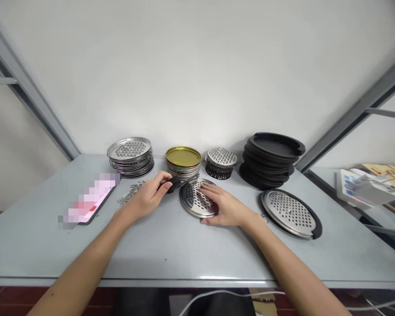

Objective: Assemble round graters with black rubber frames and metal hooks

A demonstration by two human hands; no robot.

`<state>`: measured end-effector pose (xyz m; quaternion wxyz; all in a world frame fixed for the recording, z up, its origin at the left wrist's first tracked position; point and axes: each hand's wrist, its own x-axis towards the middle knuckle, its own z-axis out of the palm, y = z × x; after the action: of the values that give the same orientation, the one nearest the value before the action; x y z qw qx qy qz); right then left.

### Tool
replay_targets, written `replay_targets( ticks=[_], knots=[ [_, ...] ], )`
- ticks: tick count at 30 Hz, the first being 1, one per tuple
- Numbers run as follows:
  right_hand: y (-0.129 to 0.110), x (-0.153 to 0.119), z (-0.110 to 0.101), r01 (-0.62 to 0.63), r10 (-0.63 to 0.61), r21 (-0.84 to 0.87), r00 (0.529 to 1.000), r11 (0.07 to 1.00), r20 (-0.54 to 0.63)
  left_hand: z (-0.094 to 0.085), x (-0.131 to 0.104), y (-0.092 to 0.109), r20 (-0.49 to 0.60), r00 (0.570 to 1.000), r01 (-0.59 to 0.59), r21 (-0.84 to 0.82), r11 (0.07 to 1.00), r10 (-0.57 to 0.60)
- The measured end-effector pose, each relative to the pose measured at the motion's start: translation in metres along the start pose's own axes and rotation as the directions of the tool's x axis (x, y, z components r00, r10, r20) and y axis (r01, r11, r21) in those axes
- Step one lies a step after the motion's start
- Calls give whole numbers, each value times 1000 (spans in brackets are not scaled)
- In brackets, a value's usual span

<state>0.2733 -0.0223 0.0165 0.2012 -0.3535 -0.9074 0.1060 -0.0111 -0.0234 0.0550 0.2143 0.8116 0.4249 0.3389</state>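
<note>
In the middle of the table lies a round metal grater disc (197,208), with rows of holes across its face. My right hand (222,204) holds the disc, fingers across its top and thumb at its near edge. My left hand (151,193) is closed round a black-handled tool (174,183), whose thin end reaches over the disc's far left rim; its exact kind is unclear. Small metal wire hooks (131,192) lie beside my left hand. Right of my right hand rests another grater disc (288,213) with a black rim piece.
Along the wall stand stacks of grater discs (131,153), gold-coloured lids (183,158), smaller spiked graters (221,159) and black plastic holders (271,153). A phone with a blurred screen (95,199) lies at left. At right, a white power strip (352,188) sits beyond the frame.
</note>
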Motion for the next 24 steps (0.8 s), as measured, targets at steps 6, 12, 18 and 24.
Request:
replay_targets(
  ticks=[6, 12, 18, 24],
  knots=[
    [3, -7, -21, -48, 60, 78, 985, 996, -162, -1, 0, -2, -18, 1000, -7, 29, 1000, 7],
    [15, -12, -26, -202, 245, 145, 882, 969, -403, -4, 0, 6, 122, 993, 6, -16, 1000, -4],
    [18, -10, -22, -232, 277, 151, 781, 961, -560, -7, -3, 14, 199, 980, -23, 14, 1000, 20],
    [20, -9, -19, -292, 325, 159, 710, 943, -624, 6, -5, 18, 307, 948, -96, 26, 995, 84]
  ],
)
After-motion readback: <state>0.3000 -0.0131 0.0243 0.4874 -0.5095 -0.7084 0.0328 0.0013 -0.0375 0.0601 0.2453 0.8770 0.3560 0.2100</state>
